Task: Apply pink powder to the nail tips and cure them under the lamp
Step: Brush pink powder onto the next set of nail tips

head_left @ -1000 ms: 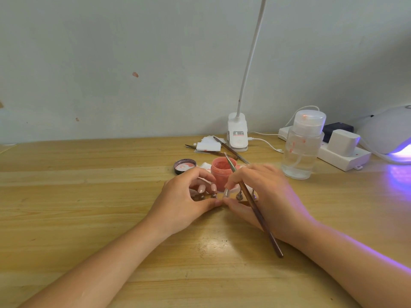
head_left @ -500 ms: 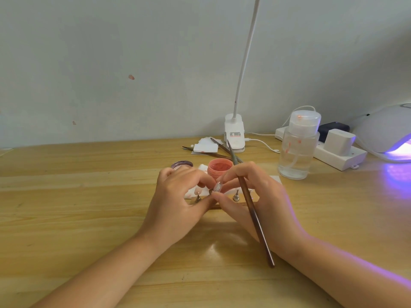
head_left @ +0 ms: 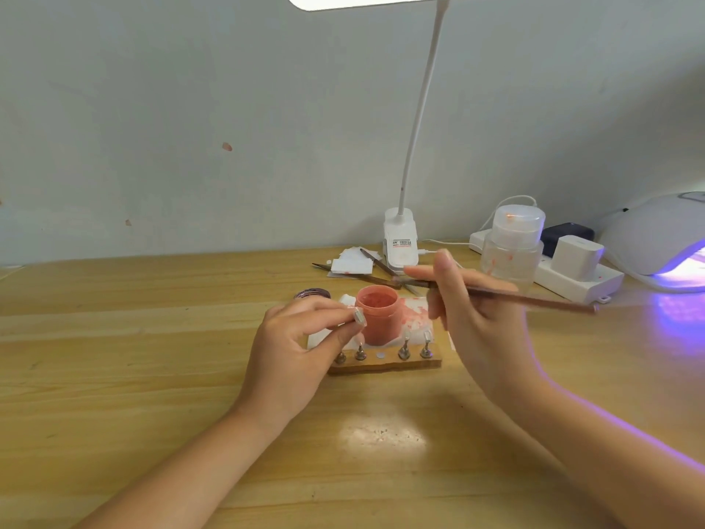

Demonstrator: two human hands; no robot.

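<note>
My left hand (head_left: 295, 347) pinches a small nail tip (head_left: 358, 316) between thumb and forefinger, just left of the open jar of pink powder (head_left: 378, 318). My right hand (head_left: 473, 326) holds a thin brown brush (head_left: 534, 298) that points left, its tip behind the fingers, above and right of the jar. In front of the jar a wooden holder (head_left: 385, 363) carries several small metal stands with nail tips on them; one spot in its middle is bare. At the far right edge the white curing lamp (head_left: 656, 238) glows violet.
A white clip desk lamp (head_left: 399, 242) stands behind the jar, with spare tools and white pads (head_left: 353, 266) beside it. A clear pump bottle (head_left: 513, 242) and a white power strip with chargers (head_left: 580, 276) sit at right. The jar's lid (head_left: 312, 293) lies at left.
My hands have parted. The left one lifted the nail tip off the holder, and the right one swung the brush up and to the right. The view tilted upward.
</note>
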